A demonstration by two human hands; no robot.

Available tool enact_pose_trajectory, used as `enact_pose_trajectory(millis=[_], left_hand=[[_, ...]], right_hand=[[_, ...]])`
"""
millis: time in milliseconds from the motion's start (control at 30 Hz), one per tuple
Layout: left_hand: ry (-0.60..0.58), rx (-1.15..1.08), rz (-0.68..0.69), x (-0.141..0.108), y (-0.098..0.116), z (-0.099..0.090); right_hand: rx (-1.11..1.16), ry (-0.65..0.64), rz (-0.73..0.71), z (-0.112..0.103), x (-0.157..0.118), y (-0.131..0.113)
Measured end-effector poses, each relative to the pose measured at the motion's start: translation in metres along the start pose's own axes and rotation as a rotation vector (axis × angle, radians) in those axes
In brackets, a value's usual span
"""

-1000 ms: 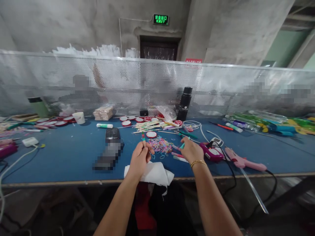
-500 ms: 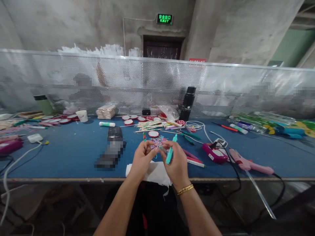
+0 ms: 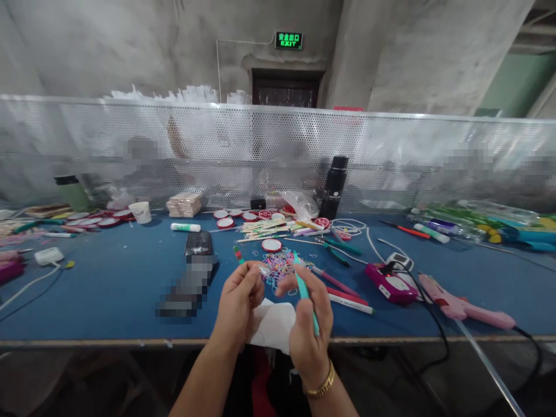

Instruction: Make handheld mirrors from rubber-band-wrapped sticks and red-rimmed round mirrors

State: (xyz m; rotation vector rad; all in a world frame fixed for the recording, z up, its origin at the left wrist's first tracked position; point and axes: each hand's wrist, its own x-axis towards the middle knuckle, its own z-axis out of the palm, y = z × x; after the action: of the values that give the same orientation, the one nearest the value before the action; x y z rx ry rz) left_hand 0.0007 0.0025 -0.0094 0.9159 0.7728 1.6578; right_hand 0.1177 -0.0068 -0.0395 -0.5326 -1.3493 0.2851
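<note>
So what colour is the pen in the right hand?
Teal, a blue-green. The pen in the right hand shows best in the head view.

rubber bands [image 3: 281,264] lie just beyond both hands; glue gun [image 3: 460,303] right, flask [image 3: 335,186] far, white cloth [image 3: 272,324] at the table's [image 3: 108,284] near edge

From my seat I can read only one thing: a green lit sign [image 3: 289,40] on the concrete wall above the dark doorway [image 3: 286,88], showing "EXIT" in Latin letters beneath a row of Chinese characters too small for me to make out. Red round badges [image 3: 321,222] toward the tabletop's far edge carry white marks I cannot read.
</note>
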Motion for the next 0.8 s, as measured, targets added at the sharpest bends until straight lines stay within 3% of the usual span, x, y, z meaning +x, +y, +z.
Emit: enact_pose_trajectory(millis=[233, 800], left_hand=[[0.023, -0.041, -0.002, -0.001, 0.000, -0.001], [-0.016, 0.089, -0.006, -0.005, 0.001, 0.002]], right_hand=[[0.218, 0.128, 0.196, 0.005, -0.020, 0.005], [0.136, 0.049, 0.212, 0.001, -0.016, 0.006]])
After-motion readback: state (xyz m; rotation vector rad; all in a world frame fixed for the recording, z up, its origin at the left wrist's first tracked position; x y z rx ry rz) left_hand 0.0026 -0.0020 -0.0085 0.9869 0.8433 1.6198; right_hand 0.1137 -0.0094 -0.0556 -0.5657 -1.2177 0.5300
